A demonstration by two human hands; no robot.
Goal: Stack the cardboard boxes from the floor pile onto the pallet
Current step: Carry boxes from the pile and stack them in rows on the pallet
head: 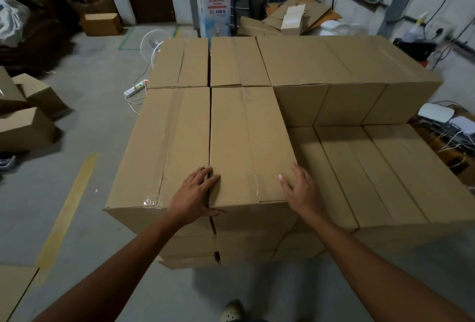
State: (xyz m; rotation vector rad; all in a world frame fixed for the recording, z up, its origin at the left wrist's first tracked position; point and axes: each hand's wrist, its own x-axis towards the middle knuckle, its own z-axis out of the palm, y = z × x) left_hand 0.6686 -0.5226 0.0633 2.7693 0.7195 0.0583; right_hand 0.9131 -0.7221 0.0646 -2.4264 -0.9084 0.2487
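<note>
A stack of brown cardboard boxes fills the middle of the view; the pallet under it is hidden. The nearest top box (246,141) lies lengthwise with tape along its seam. My left hand (196,193) rests flat on its near left corner, over the gap to the neighbouring box (164,147), with the thumb down the front face. My right hand (300,188) lies with straight fingers against the box's near right edge. To the right, a lower layer of boxes (380,167) sits one step down, and taller boxes (334,69) stand behind.
Loose boxes (25,118) lie on the concrete floor at the left. A white power strip (136,87) and a fan (153,44) are behind the stack's left side. Flattened cardboard (295,16) and a blue-white carton (213,8) stand at the back. Cables and devices (447,121) lie at right. My shoe (232,311) shows below.
</note>
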